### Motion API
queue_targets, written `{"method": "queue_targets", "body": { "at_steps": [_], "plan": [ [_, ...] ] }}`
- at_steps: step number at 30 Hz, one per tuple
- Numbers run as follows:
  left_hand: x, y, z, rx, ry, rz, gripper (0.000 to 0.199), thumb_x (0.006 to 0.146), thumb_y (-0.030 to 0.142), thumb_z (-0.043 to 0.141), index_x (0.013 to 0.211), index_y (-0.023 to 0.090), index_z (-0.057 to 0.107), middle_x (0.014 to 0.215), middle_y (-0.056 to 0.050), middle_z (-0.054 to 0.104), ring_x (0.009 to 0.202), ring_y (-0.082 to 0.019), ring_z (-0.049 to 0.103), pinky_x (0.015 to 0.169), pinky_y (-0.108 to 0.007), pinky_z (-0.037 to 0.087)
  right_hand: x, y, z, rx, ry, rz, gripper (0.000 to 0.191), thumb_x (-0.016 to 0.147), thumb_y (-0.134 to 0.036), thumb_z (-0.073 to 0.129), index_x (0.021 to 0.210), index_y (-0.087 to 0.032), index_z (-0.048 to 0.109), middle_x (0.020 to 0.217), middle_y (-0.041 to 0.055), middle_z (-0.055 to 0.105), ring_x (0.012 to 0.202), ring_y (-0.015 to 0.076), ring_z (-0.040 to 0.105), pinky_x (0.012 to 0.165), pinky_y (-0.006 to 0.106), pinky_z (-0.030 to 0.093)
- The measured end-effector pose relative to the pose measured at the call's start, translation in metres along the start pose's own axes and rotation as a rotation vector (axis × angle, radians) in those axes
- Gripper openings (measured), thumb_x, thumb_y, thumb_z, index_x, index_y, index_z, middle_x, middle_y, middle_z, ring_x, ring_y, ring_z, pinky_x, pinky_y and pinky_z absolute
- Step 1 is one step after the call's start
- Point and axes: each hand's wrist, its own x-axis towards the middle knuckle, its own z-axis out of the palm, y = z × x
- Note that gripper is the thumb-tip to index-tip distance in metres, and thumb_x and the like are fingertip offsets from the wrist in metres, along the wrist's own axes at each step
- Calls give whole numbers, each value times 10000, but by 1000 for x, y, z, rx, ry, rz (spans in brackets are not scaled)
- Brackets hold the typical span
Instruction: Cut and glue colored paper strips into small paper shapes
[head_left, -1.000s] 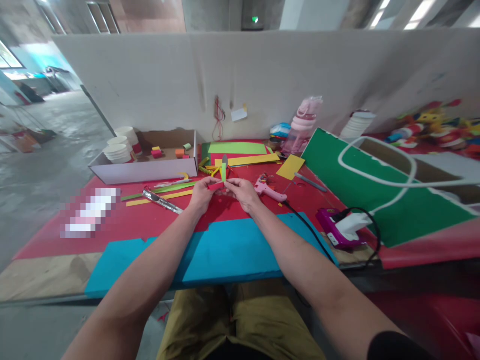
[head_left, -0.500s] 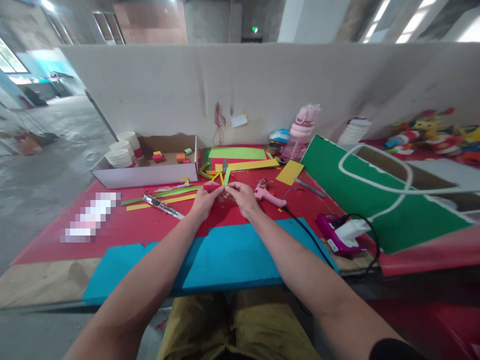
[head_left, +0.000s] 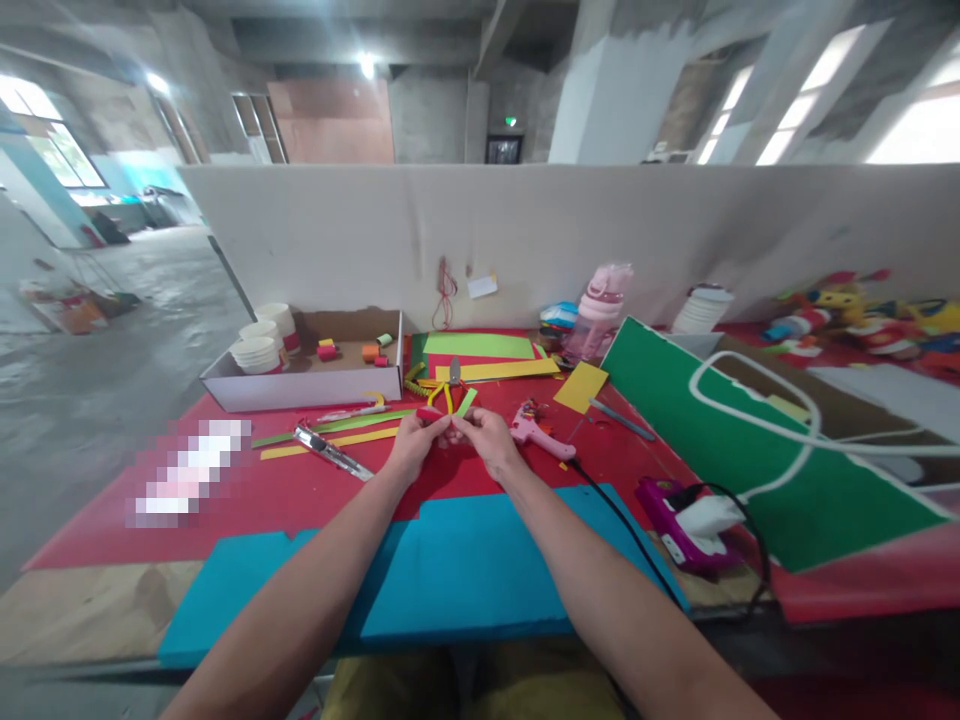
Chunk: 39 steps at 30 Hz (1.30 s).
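Over red tabletop (head_left: 292, 500), left hand (head_left: 412, 443) pinches red strip (head_left: 429, 413), right hand (head_left: 488, 440) green strip (head_left: 466, 402), now tilted further right

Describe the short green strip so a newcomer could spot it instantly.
On the red table, look beyond the blue sheet. There the right grip pinches the short green strip, set apart by colour from the red piece and by length from the loose green strip.

We are in a craft workshop inside a raw industrial hall, concrete floor (head_left: 176, 285), stout pillar (head_left: 589, 105), green exit sign (head_left: 511, 122), white partition (head_left: 337, 235) behind our red-covered bench (head_left: 277, 510), coloured strips (head_left: 466, 402), cutter knife (head_left: 334, 453), pink glue gun (head_left: 546, 439), bright toy-like figures (head_left: 832, 315).
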Motion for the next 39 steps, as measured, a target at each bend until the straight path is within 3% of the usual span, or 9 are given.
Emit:
{"method": "queue_targets", "body": {
  "at_steps": [4,9,11,14,19,21,25,31,39],
  "plan": [
    [1,5,-3,24,69,39,293,706,400,717,636,136,613,554,-25,619,493,-96,541,511,-205,421,-1,0,2,-62,17,-11,326,602,-453,769,668,-172,618,570,-13,621,526,134,597,566,259,499],
    [10,20,-28,-76,371,133,353,676,469,714,677,143,577,555,10,600,464,-70,501,488,-186,393,-4,-3,2,51,102,18,354,597,-475,774,646,-177,589,530,-39,579,525,131,594,605,277,520],
    [12,25,-37,-127,425,116,388,652,496,718,722,137,589,567,10,599,465,-74,506,481,-189,390,-5,-3,1,114,129,32,359,587,-470,785,650,-173,595,535,-46,576,533,123,592,638,280,523],
    [9,25,-34,-107,377,117,385,643,471,735,784,140,596,603,10,608,474,-71,511,482,-187,384,-4,-3,-1,169,153,49,351,571,-448,804,639,-164,609,527,-49,571,529,117,585,659,283,519],
    [5,13,4,-3,95,7,359,676,464,722,763,133,612,633,-15,624,505,-88,526,512,-216,419,-3,-4,10,295,191,83,336,528,-408,834,640,-151,649,556,-19,623,537,121,591,621,269,510],
    [6,7,14,-13,150,25,366,622,440,770,741,133,612,600,0,607,504,-82,519,502,-200,400,-2,-3,18,390,207,86,334,501,-386,849,624,-148,648,564,-10,634,549,122,602,620,262,513],
    [11,-1,14,-178,252,30,391,692,515,693,735,137,602,593,7,593,493,-69,509,498,-188,392,1,3,29,481,244,113,340,490,-361,857,652,-145,650,589,14,662,552,135,624,610,270,524],
    [15,-9,3,-108,182,14,395,581,414,806,758,140,583,578,26,584,458,-72,512,466,-192,407,5,12,30,454,226,88,321,526,-327,836,693,-162,617,637,24,689,566,159,644,568,274,515],
    [14,-10,1,-132,155,-31,338,625,413,775,686,127,607,563,-7,609,463,-80,520,475,-195,408,2,17,25,254,236,-15,280,646,-390,754,725,-159,617,638,18,678,579,157,626,593,278,505]
  ]
}}
